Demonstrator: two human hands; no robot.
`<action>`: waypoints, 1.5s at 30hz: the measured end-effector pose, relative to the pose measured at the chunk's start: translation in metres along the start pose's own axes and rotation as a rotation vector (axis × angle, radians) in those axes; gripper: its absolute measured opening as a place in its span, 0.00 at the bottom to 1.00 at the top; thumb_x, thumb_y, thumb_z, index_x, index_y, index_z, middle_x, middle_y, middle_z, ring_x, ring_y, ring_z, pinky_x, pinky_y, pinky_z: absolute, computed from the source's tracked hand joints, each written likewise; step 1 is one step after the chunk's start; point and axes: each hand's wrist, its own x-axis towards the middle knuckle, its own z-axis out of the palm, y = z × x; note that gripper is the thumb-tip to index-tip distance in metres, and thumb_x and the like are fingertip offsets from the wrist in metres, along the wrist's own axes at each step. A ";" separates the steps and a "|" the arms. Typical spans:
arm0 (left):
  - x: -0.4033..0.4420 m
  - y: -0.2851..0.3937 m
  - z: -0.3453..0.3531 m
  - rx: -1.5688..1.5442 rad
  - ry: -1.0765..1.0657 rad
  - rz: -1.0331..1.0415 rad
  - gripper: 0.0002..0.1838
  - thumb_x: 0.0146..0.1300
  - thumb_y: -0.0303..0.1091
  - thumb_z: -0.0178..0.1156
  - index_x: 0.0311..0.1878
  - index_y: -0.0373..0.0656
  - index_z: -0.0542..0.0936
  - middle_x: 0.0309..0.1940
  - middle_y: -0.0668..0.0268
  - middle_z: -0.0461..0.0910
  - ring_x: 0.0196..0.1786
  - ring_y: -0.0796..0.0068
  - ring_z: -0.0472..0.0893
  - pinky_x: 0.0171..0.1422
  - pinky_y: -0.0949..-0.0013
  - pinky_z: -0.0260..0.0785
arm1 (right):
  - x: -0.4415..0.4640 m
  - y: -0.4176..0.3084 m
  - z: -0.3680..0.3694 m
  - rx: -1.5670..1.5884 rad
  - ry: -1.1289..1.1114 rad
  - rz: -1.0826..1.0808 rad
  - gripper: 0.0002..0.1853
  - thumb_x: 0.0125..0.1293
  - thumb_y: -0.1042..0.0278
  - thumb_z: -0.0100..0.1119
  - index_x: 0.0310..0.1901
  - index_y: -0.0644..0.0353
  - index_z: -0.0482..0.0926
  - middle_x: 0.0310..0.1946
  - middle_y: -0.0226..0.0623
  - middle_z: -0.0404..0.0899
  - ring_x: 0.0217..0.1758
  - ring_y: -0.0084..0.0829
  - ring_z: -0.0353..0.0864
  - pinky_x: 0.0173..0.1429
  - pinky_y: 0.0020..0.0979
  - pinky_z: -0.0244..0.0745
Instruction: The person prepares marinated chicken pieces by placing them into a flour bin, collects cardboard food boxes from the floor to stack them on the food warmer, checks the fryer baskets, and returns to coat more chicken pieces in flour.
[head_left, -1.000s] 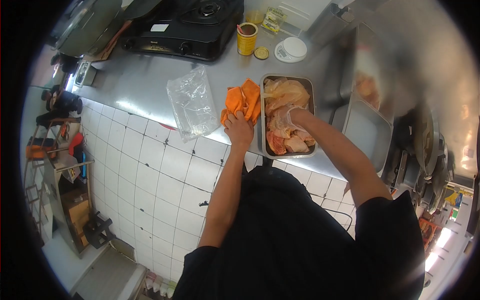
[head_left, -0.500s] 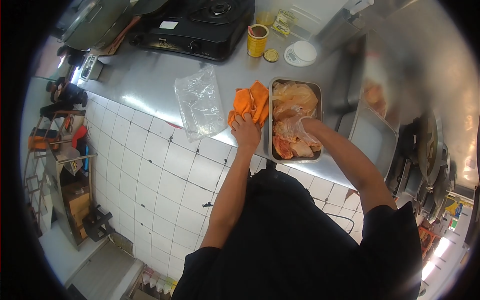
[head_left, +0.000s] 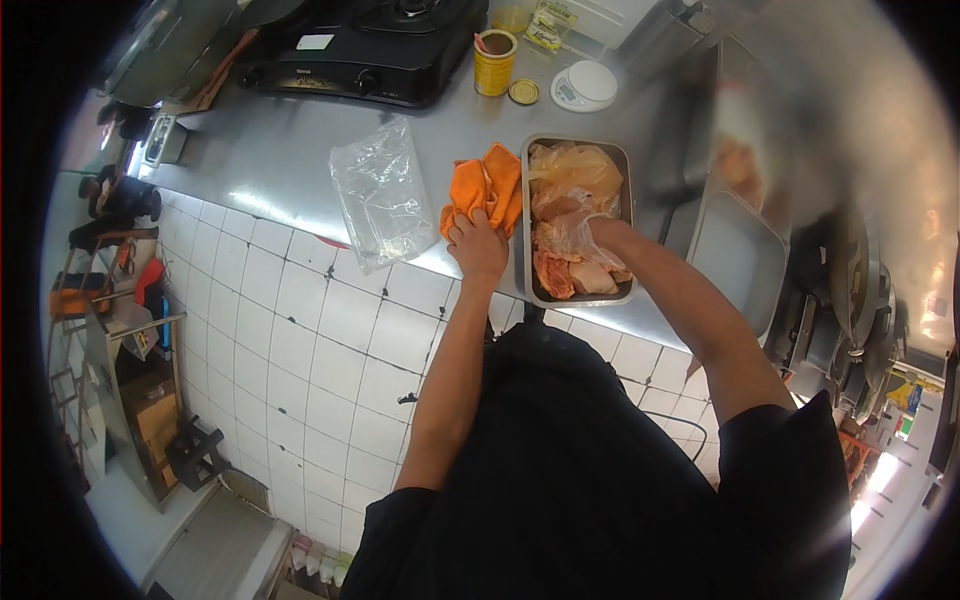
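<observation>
My left hand [head_left: 478,248] rests on a crumpled orange cloth [head_left: 487,188] at the counter's front edge, its fingers curled into the fabric. Right beside the cloth stands a rectangular metal tray [head_left: 527,210] of raw chicken pieces [head_left: 592,277]. A clear plastic bag [head_left: 575,172] fills the tray's far end. My right hand [head_left: 585,232] reaches into the middle of the tray, wrapped in thin clear plastic like a disposable glove. It touches the chicken there, but its fingers are too obscured to make out.
Left of the cloth lies a flat clear plastic bag [head_left: 382,195]. Behind are a black gas stove [head_left: 350,60], a yellow tin [head_left: 494,66], its lid [head_left: 524,91] and a white kitchen scale [head_left: 584,86]. A metal basin [head_left: 740,260] stands at right.
The whole view has shifted slightly, so things appear a little further left and up. My left hand stays on the cloth and my right hand stays in the tray.
</observation>
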 end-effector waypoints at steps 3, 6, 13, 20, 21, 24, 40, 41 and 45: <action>-0.002 -0.005 0.006 0.029 0.022 0.018 0.22 0.62 0.43 0.62 0.52 0.42 0.68 0.50 0.50 0.68 0.54 0.44 0.73 0.48 0.43 0.71 | -0.003 0.002 -0.001 0.019 0.022 0.012 0.22 0.64 0.59 0.59 0.59 0.57 0.79 0.49 0.43 0.83 0.48 0.39 0.81 0.55 0.37 0.74; 0.001 -0.006 0.010 0.030 0.078 0.039 0.22 0.61 0.43 0.62 0.53 0.43 0.69 0.49 0.49 0.69 0.53 0.43 0.74 0.47 0.43 0.73 | 0.001 0.003 0.001 0.057 0.042 0.031 0.22 0.64 0.59 0.59 0.59 0.57 0.79 0.49 0.43 0.83 0.48 0.39 0.81 0.55 0.37 0.75; 0.001 -0.002 0.000 0.000 -0.073 -0.025 0.22 0.63 0.42 0.62 0.53 0.42 0.67 0.52 0.50 0.66 0.57 0.44 0.70 0.52 0.42 0.68 | 0.023 -0.002 0.005 -0.153 0.046 0.078 0.22 0.64 0.60 0.59 0.57 0.58 0.80 0.48 0.43 0.84 0.48 0.39 0.81 0.54 0.37 0.75; 0.002 -0.007 0.002 -0.012 -0.048 -0.001 0.21 0.62 0.42 0.63 0.51 0.42 0.68 0.50 0.51 0.67 0.55 0.47 0.71 0.53 0.44 0.68 | 0.039 0.001 0.002 -0.636 -0.047 -0.022 0.20 0.63 0.63 0.59 0.55 0.60 0.81 0.50 0.44 0.84 0.49 0.40 0.82 0.54 0.37 0.76; 0.003 -0.006 0.003 0.008 -0.017 0.019 0.22 0.62 0.42 0.63 0.52 0.43 0.68 0.49 0.52 0.67 0.54 0.47 0.72 0.50 0.44 0.70 | 0.031 -0.008 0.002 -0.668 -0.007 -0.040 0.19 0.63 0.63 0.59 0.55 0.61 0.81 0.50 0.44 0.84 0.49 0.41 0.83 0.54 0.38 0.77; 0.001 -0.007 0.007 0.040 0.077 0.056 0.22 0.59 0.42 0.64 0.52 0.44 0.68 0.48 0.53 0.68 0.53 0.49 0.74 0.44 0.45 0.72 | 0.006 -0.034 -0.001 -0.743 0.023 -0.154 0.20 0.62 0.64 0.58 0.54 0.63 0.81 0.48 0.48 0.84 0.53 0.43 0.83 0.54 0.38 0.77; 0.003 -0.002 0.000 0.034 0.011 0.007 0.20 0.61 0.42 0.63 0.50 0.43 0.69 0.48 0.55 0.69 0.53 0.53 0.72 0.51 0.47 0.67 | -0.021 -0.057 0.012 0.068 0.104 0.145 0.21 0.72 0.64 0.44 0.62 0.60 0.75 0.59 0.45 0.77 0.58 0.41 0.78 0.62 0.37 0.70; 0.002 -0.002 0.000 0.034 0.007 0.006 0.20 0.61 0.41 0.63 0.50 0.43 0.69 0.48 0.55 0.69 0.53 0.53 0.72 0.52 0.47 0.67 | -0.024 -0.062 0.012 -0.004 0.089 0.176 0.21 0.73 0.61 0.41 0.62 0.57 0.76 0.60 0.43 0.77 0.60 0.40 0.76 0.64 0.36 0.68; 0.003 -0.002 0.003 0.026 0.001 0.005 0.20 0.61 0.42 0.63 0.50 0.43 0.69 0.49 0.54 0.68 0.54 0.52 0.72 0.52 0.46 0.67 | 0.005 -0.010 0.024 -0.594 0.111 -0.016 0.16 0.70 0.63 0.46 0.53 0.60 0.76 0.52 0.52 0.81 0.52 0.50 0.82 0.53 0.41 0.76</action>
